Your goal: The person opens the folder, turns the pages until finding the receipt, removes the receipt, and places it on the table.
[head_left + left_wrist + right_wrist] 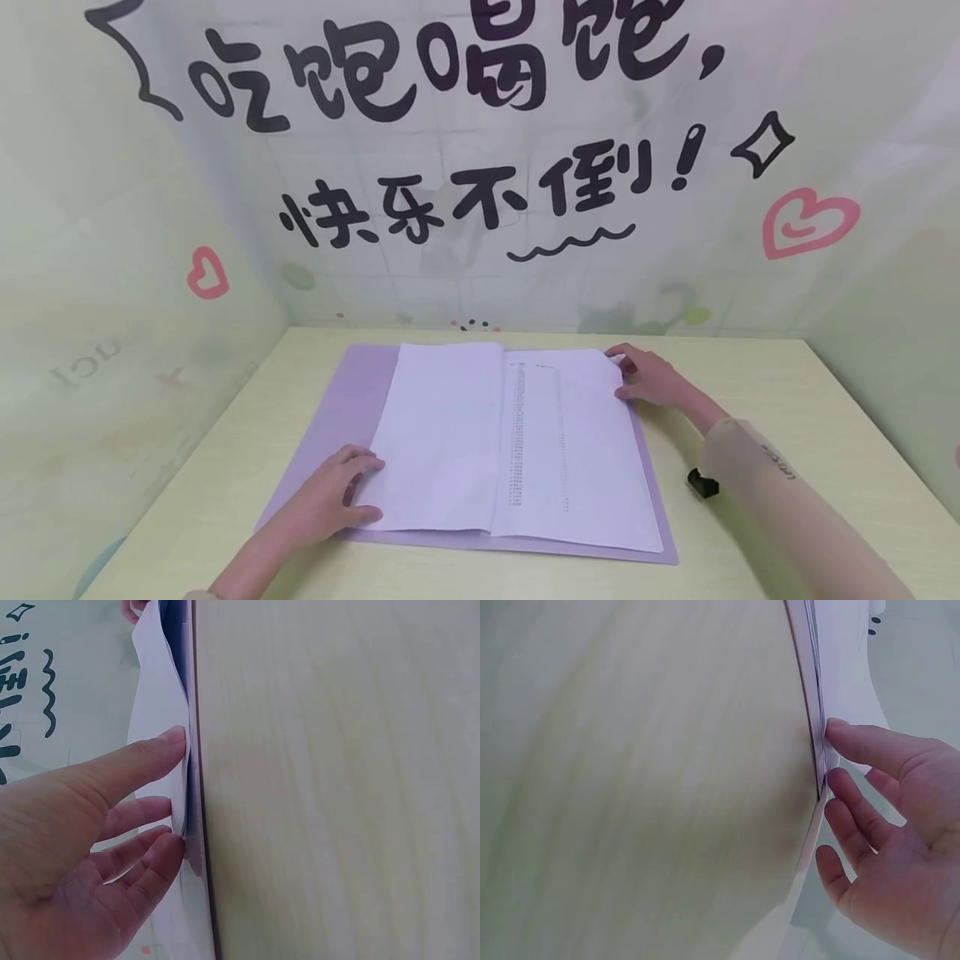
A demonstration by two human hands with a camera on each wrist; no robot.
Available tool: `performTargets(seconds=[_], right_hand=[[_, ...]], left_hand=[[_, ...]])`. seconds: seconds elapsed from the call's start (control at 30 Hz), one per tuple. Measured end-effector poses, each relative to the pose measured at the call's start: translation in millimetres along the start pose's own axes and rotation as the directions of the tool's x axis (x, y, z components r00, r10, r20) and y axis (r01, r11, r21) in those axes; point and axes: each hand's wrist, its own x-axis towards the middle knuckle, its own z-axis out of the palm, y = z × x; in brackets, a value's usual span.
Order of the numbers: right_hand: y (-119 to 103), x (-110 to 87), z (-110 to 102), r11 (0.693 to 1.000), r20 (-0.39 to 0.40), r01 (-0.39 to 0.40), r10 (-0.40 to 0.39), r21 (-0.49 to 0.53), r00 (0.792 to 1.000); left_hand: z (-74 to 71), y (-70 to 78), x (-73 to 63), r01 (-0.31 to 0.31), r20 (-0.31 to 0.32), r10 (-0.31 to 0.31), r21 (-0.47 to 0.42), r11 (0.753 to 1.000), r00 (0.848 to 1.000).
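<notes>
A folder with a purple cover [341, 400] lies spread open on the table. Its left page [442, 433] is blank; the right page [600, 467] carries columns of small print. My left hand [337, 492] rests at the left page's outer edge near the bottom, thumb and fingers spread and loosely bent. In the left wrist view, its thumb and fingertips touch the paper's edge [161, 697]. At the top right corner of the printed page, my right hand [652, 377] pinches the paper between thumb and fingers. The right wrist view shows the sheets' edge [819, 690] beside that thumb.
A small black object [702, 483] lies on the light wooden table [780, 417], right of the folder and close to the right sleeve [795, 500]. Behind stands a pale curtain [420, 292] with large black lettering and pink hearts. Similar sheeting closes off both sides.
</notes>
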Motion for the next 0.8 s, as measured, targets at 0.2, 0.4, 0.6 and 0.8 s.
performTargets(seconds=[0.2, 0.4, 0.6, 0.8], right_hand=[[0.2, 0.9, 2.2, 0.998, -0.001, -0.028, 0.028, 0.063, 1.000], [5.1, -1.9, -1.3, 0.986, -0.014, -0.011, 0.014, 0.168, 1.000], [10.0, -3.1, -6.4, 0.961, -0.012, 0.040, -0.039, 0.274, 0.999], [6.6, -4.9, -10.1, 0.946, -0.006, 0.057, -0.058, 0.321, 0.998]], left_hand=[[1.2, -1.1, -1.1, 0.003, 0.000, -0.003, 0.001, 1.000, 1.000], [2.2, -1.4, -2.1, 0.005, -0.005, -0.005, -0.001, 1.000, 1.000], [2.0, -1.8, -2.3, -0.007, -0.007, 0.007, 0.002, 1.000, 1.000], [0.7, -2.0, -2.5, -0.016, -0.008, 0.016, -0.006, 1.000, 1.000]])
